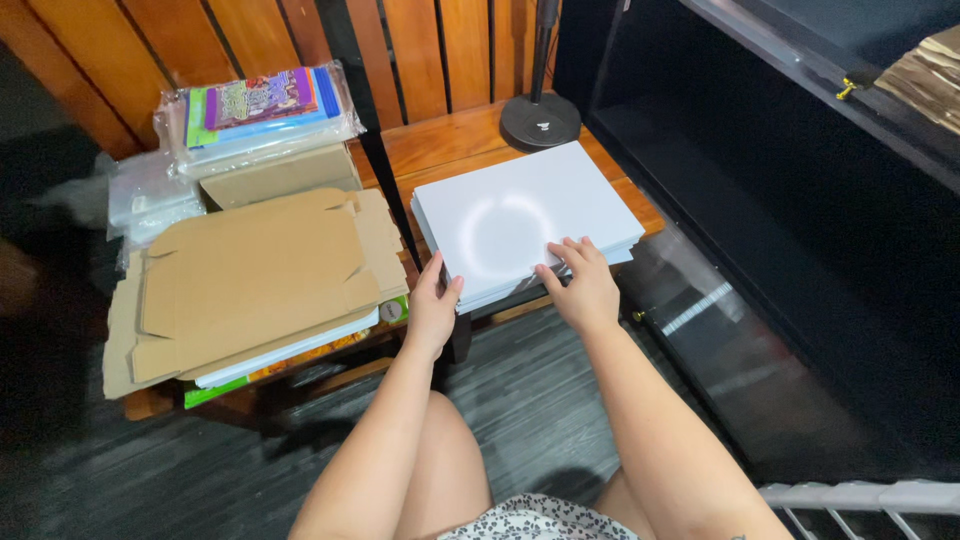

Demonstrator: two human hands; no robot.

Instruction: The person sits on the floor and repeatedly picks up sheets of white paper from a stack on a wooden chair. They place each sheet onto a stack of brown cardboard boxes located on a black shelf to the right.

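Stack of white sheets (525,225) lies on the wooden table (450,140), near edge overhanging toward the person. Left hand (432,305) grips the stack's near-left corner, thumb on top; right hand (580,285) rests flat, fingers spread, on the near edge. Sheets probably thin, slippery, heavy together; support from both sides underneath. Flattened cardboard (250,280) lies to the left.

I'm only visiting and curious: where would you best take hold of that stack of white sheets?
Probably at the near corners of the stack of white sheets, from the person's side. It lies flat and that edge overhangs the wooden table, where the left hand and right hand already rest.
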